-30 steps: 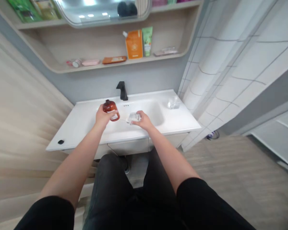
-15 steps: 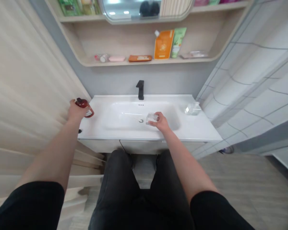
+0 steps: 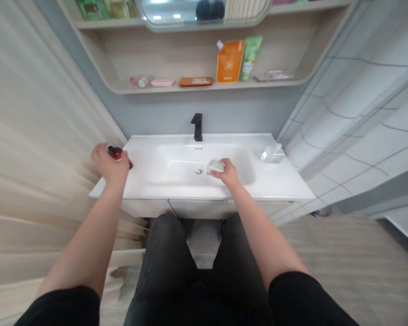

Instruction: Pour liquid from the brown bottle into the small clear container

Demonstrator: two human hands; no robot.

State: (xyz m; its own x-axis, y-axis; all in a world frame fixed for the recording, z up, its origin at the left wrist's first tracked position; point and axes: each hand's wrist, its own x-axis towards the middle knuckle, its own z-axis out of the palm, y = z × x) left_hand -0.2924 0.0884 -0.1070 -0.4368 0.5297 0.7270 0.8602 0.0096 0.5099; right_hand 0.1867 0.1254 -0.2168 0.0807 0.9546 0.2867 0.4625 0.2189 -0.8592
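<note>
At the left end of the counter, my left hand point(image 3: 110, 164) is closed around a dark red-brown bottle point(image 3: 116, 153) with a black top. The hand is slightly smeared and hides most of the bottle, so how firmly it grips is unclear. Over the white sink basin point(image 3: 177, 174), right of the drain point(image 3: 199, 171), my right hand point(image 3: 228, 173) holds a small clear container point(image 3: 215, 166) between thumb and fingers. Another clear container point(image 3: 272, 154) rests on the counter's right side.
A black faucet point(image 3: 197, 127) rises behind the basin. Above, a shelf point(image 3: 177, 89) carries an orange pouch point(image 3: 230, 61), a green tube point(image 3: 251, 58) and several small packs, under a mirror cabinet point(image 3: 204, 27). A pale curtain point(image 3: 47, 149) hangs at the left, close to my left hand.
My left hand has shifted round to the near side of the red-brown bottle and covers more of it. The left forearm has moved rightward. My right hand and its clear container have hardly moved.
</note>
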